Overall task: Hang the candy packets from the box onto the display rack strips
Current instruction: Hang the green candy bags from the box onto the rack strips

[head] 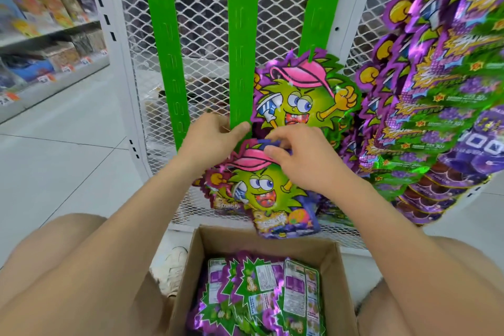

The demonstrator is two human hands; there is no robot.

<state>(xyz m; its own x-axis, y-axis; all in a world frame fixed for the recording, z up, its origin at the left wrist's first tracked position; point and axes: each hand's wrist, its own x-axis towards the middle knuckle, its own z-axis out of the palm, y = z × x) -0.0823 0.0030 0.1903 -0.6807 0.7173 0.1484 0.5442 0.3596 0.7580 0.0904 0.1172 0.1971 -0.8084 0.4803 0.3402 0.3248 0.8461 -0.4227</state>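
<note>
1. Fingers (271, 149) of the right hand (297, 161) pinch the top edge of a candy packet (270, 196), a green cartoon face in a pink cap. It is held upright just above the box.
2. The left hand (212, 139) grips the lower end of the middle strip (241, 49), with the thumb pressed on its front face and the fingers curled behind.
3. The held packet's top sits just below and beside that strip end, not yet hooked on. More packet edges fan out behind it; which hand carries them I cannot tell.
4. The open cardboard box (336, 262) stands on the floor between the person's knees, with many packets (259, 292) lying label side up inside.
5. One matching hung packet (302, 98) is on the right strip (321, 8). The left strip (166, 63) is bare. Both hang against white wire mesh (283, 8).
6. Full rows of purple packets (436, 106) hang at far right.
7. Risks, as I judge them:
   - The hang hole may miss the strip's tab, since the right hand covers the packet's top.
   - If the left hand loosens, the flexible strip may swing away.
   - The loose fan behind could slip to the floor.
   - A hard push could tear the hole or knock the hung packet beside it.
</note>
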